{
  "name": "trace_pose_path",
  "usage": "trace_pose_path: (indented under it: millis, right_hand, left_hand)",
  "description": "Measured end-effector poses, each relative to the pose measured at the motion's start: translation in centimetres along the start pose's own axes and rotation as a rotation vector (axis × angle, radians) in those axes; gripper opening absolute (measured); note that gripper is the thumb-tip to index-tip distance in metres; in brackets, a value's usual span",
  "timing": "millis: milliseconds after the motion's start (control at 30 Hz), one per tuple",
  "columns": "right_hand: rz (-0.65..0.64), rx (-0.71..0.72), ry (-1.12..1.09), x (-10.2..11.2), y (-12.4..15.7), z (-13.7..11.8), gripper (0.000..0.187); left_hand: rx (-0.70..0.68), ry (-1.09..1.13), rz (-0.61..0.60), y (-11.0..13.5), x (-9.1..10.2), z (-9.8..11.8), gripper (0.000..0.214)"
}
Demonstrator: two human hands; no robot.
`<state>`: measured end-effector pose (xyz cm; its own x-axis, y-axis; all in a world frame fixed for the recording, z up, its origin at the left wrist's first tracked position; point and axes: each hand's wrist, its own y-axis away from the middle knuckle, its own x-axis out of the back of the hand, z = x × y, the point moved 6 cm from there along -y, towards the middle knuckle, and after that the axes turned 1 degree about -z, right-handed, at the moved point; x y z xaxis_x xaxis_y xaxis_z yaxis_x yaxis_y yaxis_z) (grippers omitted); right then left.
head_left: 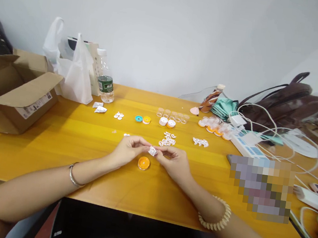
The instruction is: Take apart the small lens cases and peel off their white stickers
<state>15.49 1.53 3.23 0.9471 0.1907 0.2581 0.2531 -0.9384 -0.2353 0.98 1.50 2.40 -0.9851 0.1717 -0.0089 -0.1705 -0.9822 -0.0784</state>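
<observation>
Both hands meet above the middle of the yellow table (54, 147). My left hand (129, 150) and my right hand (173, 161) pinch one small white round part (152, 151) between their fingertips. Just below it an orange cap (143, 163) lies on the table. Beyond the hands sits a heap of white ring parts (168, 139), and another small white heap (200, 142) lies to the right. Farther back stand a teal cap (138, 119), a yellow cap (146, 119) and clear little cups (173, 116).
An open cardboard box (9, 90) stands at the left, with white plastic bags (74, 69) and a water bottle (105, 78) behind it. At the right lie a brown bag (285, 101), a power strip (246, 143), white cables (304, 155) and more orange-based cups (215, 127).
</observation>
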Motion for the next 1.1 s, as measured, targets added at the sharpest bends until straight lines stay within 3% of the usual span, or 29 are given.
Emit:
trace_pose_path:
  millis: [233, 367, 500, 767, 1100]
  right_hand:
    - [-0.072, 0.005, -0.133, -0.2, -0.3, 0.0, 0.016]
    - [-0.058, 0.129, -0.063, -0.2, 0.0, -0.9, 0.025]
    - [-0.035, 0.244, 0.062, -0.3, 0.2, -1.4, 0.024]
    - [-0.023, 0.147, -0.054, 0.1, -0.3, -0.3, 0.017]
    - [-0.111, 0.045, -0.249, -0.4, -0.5, 0.1, 0.018]
  left_hand:
    - [0.117, 0.263, -0.100, 0.0, 0.0, -0.7, 0.016]
    - [0.239, 0.448, -0.125, -0.1, -0.1, -1.5, 0.020]
    - [0.281, 0.465, -0.132, 0.0, -0.3, -1.9, 0.021]
    - [0.130, 0.270, -0.228, 0.4, -1.0, -0.2, 0.025]
    - [-0.018, 0.105, -0.237, -0.1, -0.6, 0.0, 0.024]
